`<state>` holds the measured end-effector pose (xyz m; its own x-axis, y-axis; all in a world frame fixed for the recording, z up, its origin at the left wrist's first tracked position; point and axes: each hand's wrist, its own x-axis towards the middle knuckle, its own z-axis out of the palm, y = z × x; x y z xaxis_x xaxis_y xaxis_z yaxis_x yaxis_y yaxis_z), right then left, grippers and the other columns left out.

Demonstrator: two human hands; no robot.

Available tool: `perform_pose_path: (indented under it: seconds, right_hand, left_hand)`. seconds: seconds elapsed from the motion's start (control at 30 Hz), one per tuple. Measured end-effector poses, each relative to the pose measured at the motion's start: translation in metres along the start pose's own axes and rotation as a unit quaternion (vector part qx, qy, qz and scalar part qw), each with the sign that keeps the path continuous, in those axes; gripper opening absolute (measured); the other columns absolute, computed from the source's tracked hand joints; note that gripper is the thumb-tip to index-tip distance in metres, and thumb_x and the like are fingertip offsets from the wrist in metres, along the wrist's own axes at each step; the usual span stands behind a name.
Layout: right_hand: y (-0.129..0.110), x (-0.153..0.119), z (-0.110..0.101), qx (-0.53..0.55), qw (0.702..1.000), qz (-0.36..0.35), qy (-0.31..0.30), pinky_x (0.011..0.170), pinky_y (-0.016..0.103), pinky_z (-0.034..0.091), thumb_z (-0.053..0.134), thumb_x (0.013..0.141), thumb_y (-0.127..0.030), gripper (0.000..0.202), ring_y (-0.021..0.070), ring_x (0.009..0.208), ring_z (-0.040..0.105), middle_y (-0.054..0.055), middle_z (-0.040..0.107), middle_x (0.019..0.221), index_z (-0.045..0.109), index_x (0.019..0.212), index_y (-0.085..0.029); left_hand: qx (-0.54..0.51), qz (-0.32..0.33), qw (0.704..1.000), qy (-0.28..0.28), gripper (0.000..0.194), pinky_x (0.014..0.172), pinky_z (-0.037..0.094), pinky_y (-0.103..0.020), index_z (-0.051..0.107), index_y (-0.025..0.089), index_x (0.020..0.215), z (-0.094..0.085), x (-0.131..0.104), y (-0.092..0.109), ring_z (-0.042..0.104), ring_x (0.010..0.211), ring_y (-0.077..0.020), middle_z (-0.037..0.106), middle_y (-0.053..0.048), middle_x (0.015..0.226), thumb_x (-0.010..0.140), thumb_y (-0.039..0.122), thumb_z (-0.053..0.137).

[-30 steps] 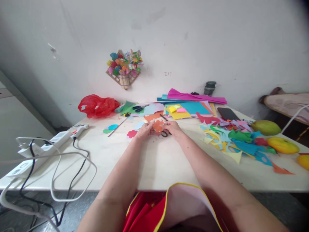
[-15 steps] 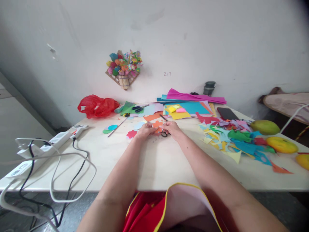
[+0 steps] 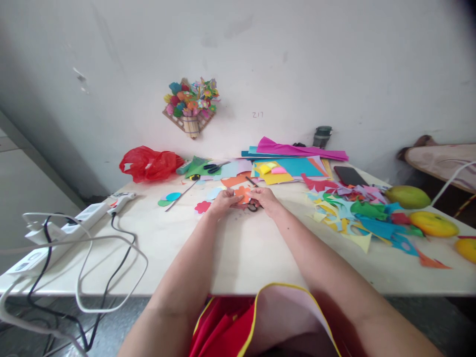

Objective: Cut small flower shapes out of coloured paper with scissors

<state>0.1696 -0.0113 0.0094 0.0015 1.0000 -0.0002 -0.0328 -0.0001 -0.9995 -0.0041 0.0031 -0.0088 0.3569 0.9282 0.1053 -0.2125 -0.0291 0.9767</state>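
Both hands hold an orange paper flower (image 3: 243, 194) between them, just above the table. My left hand (image 3: 224, 202) pinches its left edge, thumb on top. At the opposite edge, my right hand (image 3: 263, 198) grips it between thumb and fingertips. A pair of dark-handled scissors (image 3: 253, 208) lies under and beside my right hand, its handle loops partly covered. Left of my left hand rests a red paper flower (image 3: 203, 207). Orange paper (image 3: 235, 181) lies just behind the hands, and blue and green paper circles (image 3: 173, 196) sit further left.
A heap of paper scraps (image 3: 357, 208) spreads on the right, near a phone (image 3: 349, 175) and mangoes (image 3: 408, 196). Coloured sheets (image 3: 293, 166), another pair of scissors (image 3: 212, 168) and a red plastic bag (image 3: 148, 164) lie at the back. A power strip (image 3: 74, 228) with cables occupies the left.
Almost nothing differs. The orange flower has tilted slightly between the fingers, while both hands stay in nearly the same place.
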Motion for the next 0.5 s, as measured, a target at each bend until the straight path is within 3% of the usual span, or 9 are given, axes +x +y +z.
perform_pose_path:
  seconds: [0.13,0.33,0.4,0.5]
  right_hand:
    - [-0.0018,-0.0013,0.0011,0.012,1.0,-0.003,0.008,0.041,0.018,0.033,0.078,0.065,-0.018,0.02,0.0079,0.045,0.05,-0.003,0.055,0.044,0.061,0.056,-0.016]
    - [0.0001,0.0003,0.0029,0.023,0.999,-0.014,0.018,0.041,0.019,0.031,0.075,0.066,-0.014,0.016,0.0085,0.046,0.05,-0.002,0.058,0.047,0.063,0.055,-0.016]
    - [0.0013,0.001,0.0027,0.023,1.0,-0.018,0.013,0.041,0.019,0.031,0.074,0.067,-0.015,0.015,0.0084,0.045,0.049,-0.002,0.058,0.047,0.064,0.056,-0.016]
    - [0.003,0.0017,0.0022,0.024,0.999,-0.027,0.009,0.04,0.019,0.031,0.074,0.067,-0.015,0.015,0.0083,0.045,0.049,-0.003,0.057,0.046,0.065,0.056,-0.016]
  left_hand:
    - [-0.009,-0.013,1.0,0.001,0.044,0.082,0.06,-0.043,0.067,0.012,0.076,0.0005,0.0007,0.0015,0.072,0.07,-0.0236,0.072,-0.006,0.073,0.056,0.04,0.093]
    - [-0.087,-0.06,0.993,0.06,0.054,0.076,0.061,-0.046,0.062,0.015,0.072,-0.0007,0.0065,0.006,0.071,0.065,-0.0248,0.069,-0.007,0.064,0.074,0.068,0.07]
    - [-0.083,-0.057,0.993,0.057,0.05,0.077,0.061,-0.046,0.063,0.014,0.074,-0.0008,0.0061,0.0058,0.071,0.064,-0.0239,0.07,-0.007,0.067,0.075,0.063,0.073]
    - [-0.062,-0.033,0.997,0.029,0.038,0.082,0.06,-0.045,0.066,0.012,0.08,-0.0005,0.0029,0.0038,0.072,0.066,-0.0227,0.073,-0.007,0.073,0.066,0.04,0.087]
